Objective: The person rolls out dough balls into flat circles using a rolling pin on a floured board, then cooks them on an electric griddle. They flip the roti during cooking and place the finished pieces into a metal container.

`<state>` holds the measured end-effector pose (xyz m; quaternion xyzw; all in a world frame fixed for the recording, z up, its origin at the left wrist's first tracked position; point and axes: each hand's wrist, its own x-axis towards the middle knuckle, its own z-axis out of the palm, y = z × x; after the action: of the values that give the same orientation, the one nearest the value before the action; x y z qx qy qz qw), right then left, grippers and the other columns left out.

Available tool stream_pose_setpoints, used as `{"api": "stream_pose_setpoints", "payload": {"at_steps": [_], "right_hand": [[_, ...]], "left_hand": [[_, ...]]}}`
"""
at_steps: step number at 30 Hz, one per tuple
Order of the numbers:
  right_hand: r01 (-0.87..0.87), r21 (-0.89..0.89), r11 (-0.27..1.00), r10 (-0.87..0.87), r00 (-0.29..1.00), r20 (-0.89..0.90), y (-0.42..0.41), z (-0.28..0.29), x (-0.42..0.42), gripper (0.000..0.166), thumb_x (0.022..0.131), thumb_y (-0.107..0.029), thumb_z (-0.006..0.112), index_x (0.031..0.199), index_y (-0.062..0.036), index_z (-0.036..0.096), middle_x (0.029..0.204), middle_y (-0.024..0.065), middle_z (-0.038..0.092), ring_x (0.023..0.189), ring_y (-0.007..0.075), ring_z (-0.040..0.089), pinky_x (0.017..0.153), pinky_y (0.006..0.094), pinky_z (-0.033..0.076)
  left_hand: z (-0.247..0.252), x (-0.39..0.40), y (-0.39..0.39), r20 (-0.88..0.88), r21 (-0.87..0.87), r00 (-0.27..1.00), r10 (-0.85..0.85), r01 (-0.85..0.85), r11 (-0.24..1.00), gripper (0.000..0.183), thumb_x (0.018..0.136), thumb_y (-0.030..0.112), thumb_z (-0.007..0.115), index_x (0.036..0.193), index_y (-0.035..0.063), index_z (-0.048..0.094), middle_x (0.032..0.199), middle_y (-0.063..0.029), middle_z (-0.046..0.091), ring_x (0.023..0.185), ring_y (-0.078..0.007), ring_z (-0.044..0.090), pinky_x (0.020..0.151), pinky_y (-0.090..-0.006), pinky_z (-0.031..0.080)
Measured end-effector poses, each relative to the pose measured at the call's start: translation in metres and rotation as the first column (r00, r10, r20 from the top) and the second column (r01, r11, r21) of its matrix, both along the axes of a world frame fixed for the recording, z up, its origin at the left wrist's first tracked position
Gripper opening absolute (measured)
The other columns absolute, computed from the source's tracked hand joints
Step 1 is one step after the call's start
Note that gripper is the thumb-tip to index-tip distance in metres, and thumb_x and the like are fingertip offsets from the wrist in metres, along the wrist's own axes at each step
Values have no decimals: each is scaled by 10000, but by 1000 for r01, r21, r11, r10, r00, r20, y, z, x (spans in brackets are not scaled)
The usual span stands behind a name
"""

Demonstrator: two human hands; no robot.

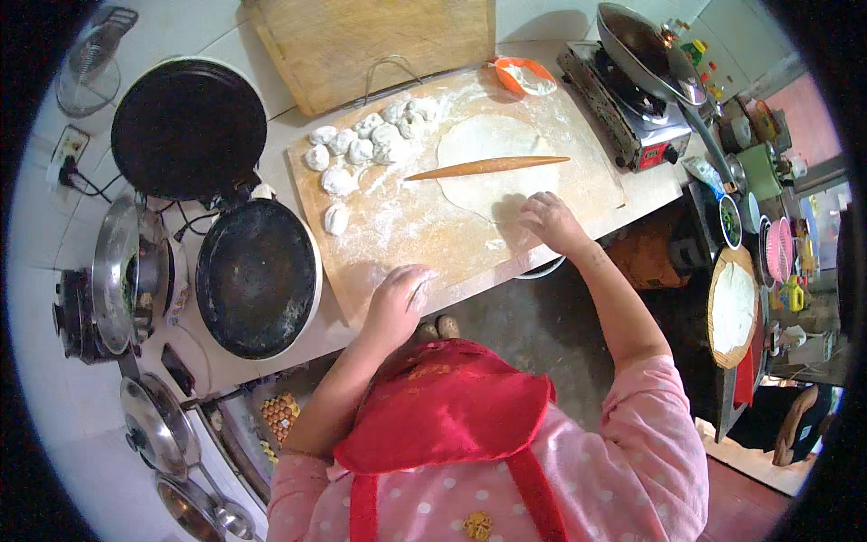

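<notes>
A round, thin sheet of rolled dough (474, 139) lies on a floured wooden board (433, 247). Across it rests a tapered wooden rolling pin (488, 167), which neither hand touches. My right hand (554, 222) is over the lower right edge of the sheet, fingers a little spread; whether it touches the dough is unclear. Near the board's front edge hovers my left hand (403, 298), its fingers together and bent, floury at the tips. What lies under its palm is hidden. Several flour-coated dough balls (389, 142) sit at the board's left and back.
An electric griddle (257, 284) stands left with its lid (189, 129) raised. At the back right are an orange bowl of flour (525, 76) and a gas stove (633, 115) bearing a tilted wok (643, 47). Another cutting board (379, 47) leans on the wall.
</notes>
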<state>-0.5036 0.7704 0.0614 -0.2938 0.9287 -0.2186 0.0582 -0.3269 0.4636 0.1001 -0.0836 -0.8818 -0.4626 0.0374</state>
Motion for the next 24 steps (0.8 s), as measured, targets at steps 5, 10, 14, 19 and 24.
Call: {"api": "stream_pose_setpoints", "payload": {"at_steps": [5, 10, 14, 19, 24], "right_hand": [[-143, 61, 988, 155, 947, -280, 16, -12, 1, 293, 765, -162, 641, 1049, -92, 625, 1164, 90, 595, 1039, 287, 560, 926, 409, 457], [-322, 100, 942, 335, 867, -370, 28, -23, -25, 293, 772, -155, 619, 1054, -80, 595, 1167, 109, 592, 1010, 297, 579, 871, 407, 480], [-307, -41, 951, 303, 950, -78, 21, -6, -45, 263, 855, -161, 588, 1082, -31, 562, 1099, 189, 618, 995, 359, 599, 865, 442, 479], [-256, -358, 898, 333, 927, 171, 27, 5, -68, 181, 890, -135, 594, 1007, -2, 559, 941, 190, 620, 883, 380, 609, 776, 424, 506], [-385, -317, 867, 390, 919, -49, 36, -2, -68, 297, 837, -161, 656, 1089, -35, 563, 1010, 173, 625, 934, 373, 603, 843, 437, 491]], "left_hand": [[-34, -69, 53, -108, -20, 994, 15, -18, 1000, 245, 827, 42, 603, 1070, 31, 636, 1089, -175, 633, 1034, -338, 592, 912, -392, 474], [-43, -123, 110, -122, -259, 988, -95, 60, 964, 395, 785, 90, 677, 1173, 81, 598, 1220, -131, 560, 1146, -326, 514, 998, -407, 411], [-53, -142, 121, -165, -452, 983, -84, 1, 892, 406, 767, 170, 699, 1160, 116, 611, 1209, -79, 571, 1132, -284, 518, 1001, -430, 380], [-61, -168, 137, -127, -354, 988, -84, 34, 935, 337, 794, 196, 661, 1121, 123, 629, 1100, -71, 624, 1085, -260, 546, 989, -425, 361], [-71, -172, 146, -150, -325, 988, -34, -17, 946, 288, 732, 52, 633, 1013, 99, 682, 1014, -79, 657, 984, -266, 597, 915, -404, 428]]}}
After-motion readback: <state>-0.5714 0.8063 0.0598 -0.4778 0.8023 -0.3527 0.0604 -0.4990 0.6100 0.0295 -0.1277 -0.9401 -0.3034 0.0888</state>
